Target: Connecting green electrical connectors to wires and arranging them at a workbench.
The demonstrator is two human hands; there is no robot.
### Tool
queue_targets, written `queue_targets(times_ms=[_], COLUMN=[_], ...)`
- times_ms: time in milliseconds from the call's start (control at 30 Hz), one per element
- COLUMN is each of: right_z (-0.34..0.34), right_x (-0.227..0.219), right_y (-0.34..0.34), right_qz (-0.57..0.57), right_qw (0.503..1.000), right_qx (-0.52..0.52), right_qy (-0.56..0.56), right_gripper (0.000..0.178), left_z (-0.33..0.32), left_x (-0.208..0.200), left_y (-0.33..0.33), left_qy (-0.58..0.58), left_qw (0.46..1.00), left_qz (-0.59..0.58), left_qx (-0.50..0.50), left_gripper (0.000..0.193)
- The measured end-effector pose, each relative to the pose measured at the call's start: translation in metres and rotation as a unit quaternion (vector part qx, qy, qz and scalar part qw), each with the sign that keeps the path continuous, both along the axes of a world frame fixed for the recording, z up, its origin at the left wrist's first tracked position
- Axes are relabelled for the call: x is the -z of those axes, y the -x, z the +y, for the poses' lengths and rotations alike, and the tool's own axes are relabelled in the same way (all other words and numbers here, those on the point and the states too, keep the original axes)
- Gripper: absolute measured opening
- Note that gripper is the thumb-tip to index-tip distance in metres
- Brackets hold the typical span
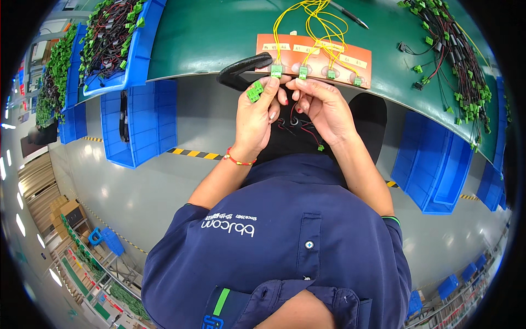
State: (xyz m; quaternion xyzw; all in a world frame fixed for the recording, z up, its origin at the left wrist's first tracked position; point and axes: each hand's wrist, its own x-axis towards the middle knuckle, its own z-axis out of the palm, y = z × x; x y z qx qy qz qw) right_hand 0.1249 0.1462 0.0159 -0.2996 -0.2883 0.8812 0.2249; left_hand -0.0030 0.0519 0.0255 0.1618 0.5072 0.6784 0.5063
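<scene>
My left hand (256, 118) is closed, with green terminal connectors (255, 91) held by its thumb. Its thumb tip is just below a green connector (276, 71) on the front edge of an orange board (268, 41). My right hand (331, 112) is pinched beside it, fingertips just under a second green connector (303, 73); what they hold is hidden. Yellow wires (309, 22) rise from the board's connectors. Below my hands, thin red and black wires hang over my lap, with a small green connector (320, 147) at one end.
A black clamp (241, 71) grips the table edge left of the board. A pen (350, 15) lies behind it on the green table (203, 38). Bundled black cables (460, 60) with green connectors lie right; a blue bin (134, 60) of them stands left. Blue bins (433, 164) are below.
</scene>
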Motion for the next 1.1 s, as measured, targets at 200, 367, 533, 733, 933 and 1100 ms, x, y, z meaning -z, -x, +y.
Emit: queue_targets(times_ms=[200, 367, 533, 733, 933, 1100], right_z=[0.005, -0.023, -0.034, -0.008, -0.005, 0.001], right_x=[0.006, 0.034, 0.042, 0.018, -0.013, 0.000], right_y=[-0.006, -0.023, -0.053, -0.117, -0.138, -0.151], right_qz=[-0.043, -0.129, -0.265, -0.239, -0.103, 0.083], right_qw=[0.990, 0.872, 0.808, 0.865, 0.943, 0.974], right_qx=[-0.041, -0.083, -0.136, -0.087, -0.048, -0.030], right_qy=[-0.131, -0.464, -0.508, -0.434, -0.313, -0.209], right_gripper=[0.027, 0.043, 0.029, 0.025, 0.020, 0.034], left_z=[-0.003, -0.014, -0.022, -0.033, -0.002, 0.001], left_x=[0.004, 0.003, 0.004, -0.016, -0.017, -0.016], left_y=[0.011, 0.006, 0.000, -0.016, -0.060, -0.067], left_qy=[0.034, 0.070, 0.039, -0.064, -0.164, -0.134], left_qw=[0.998, 0.993, 0.997, 0.968, 0.869, 0.856], left_qz=[0.009, 0.064, 0.062, 0.242, 0.416, 0.449], left_qx=[0.061, 0.075, -0.029, -0.024, 0.210, 0.216], left_gripper=[0.034, 0.039, 0.035, 0.027, 0.029, 0.029])
